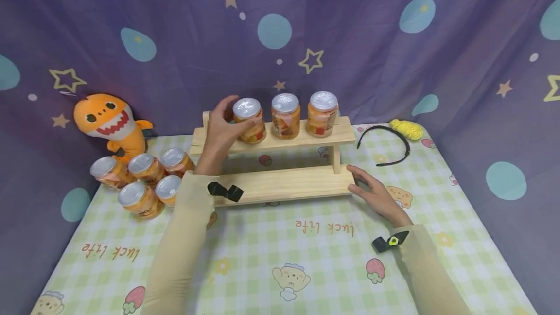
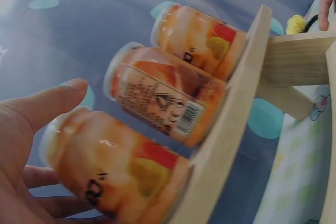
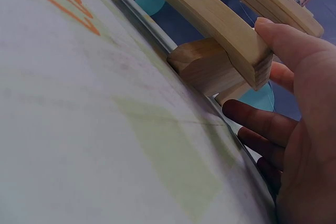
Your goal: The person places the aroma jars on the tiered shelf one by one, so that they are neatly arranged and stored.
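Three fruit jars stand in a row on the top board of a two-tier wooden rack point(image 1: 302, 140), and five more cluster on the checked tablecloth point(image 1: 280, 252) at the left. The left hand point(image 1: 220, 132) curls round the leftmost jar point(image 1: 248, 119), thumb in front and fingers behind. The right hand point(image 1: 378, 196) rests with loosely spread fingers, thumb against the lower board's right end.
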`<state>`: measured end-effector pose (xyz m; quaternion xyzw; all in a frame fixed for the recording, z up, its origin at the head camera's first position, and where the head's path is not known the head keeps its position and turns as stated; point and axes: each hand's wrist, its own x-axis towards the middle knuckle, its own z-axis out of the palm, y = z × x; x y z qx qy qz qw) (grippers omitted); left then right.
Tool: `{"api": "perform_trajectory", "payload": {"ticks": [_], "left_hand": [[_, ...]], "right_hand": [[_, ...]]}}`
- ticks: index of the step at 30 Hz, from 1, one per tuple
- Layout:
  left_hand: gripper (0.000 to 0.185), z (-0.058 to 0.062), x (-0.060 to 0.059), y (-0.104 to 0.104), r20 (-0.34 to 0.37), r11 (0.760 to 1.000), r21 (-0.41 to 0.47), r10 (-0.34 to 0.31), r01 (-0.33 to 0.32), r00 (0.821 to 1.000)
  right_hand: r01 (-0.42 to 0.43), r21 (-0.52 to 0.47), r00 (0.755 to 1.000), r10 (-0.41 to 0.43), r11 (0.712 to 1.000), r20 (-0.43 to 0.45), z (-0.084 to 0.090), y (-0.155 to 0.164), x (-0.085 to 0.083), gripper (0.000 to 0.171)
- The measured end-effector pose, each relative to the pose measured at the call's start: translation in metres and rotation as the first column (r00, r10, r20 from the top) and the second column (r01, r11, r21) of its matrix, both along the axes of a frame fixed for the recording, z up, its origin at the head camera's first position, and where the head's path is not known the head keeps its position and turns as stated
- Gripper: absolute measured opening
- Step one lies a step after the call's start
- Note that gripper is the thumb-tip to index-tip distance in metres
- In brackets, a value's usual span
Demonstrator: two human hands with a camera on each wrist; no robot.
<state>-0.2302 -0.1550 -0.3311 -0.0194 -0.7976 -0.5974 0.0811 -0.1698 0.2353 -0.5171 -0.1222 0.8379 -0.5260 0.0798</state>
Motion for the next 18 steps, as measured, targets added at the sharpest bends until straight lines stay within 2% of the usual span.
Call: {"api": "perform_trajectory", "payload": {"ticks": [7,13,18], "left_hand": [[0.073,0.020,0.018,-0.017,-0.097,0.999,-0.041,0.024,-0.028,0.995],[0.069,0.034,0.036,-0.035,-0.137,0.996,-0.036,0.077,-0.083,0.988],[0.066,0.040,0.049,-0.055,-0.160,0.990,-0.007,0.135,-0.138,0.978]], "right_hand": [[0.001,-0.003,1.000,-0.001,1.000,-0.005,0.000,0.000,0.000,0.059],[0.003,-0.004,1.000,-0.003,1.000,0.001,0.001,0.000,0.001,0.059],[0.005,-0.003,1.000,-0.005,1.000,0.009,0.001,0.000,0.001,0.060]]}}
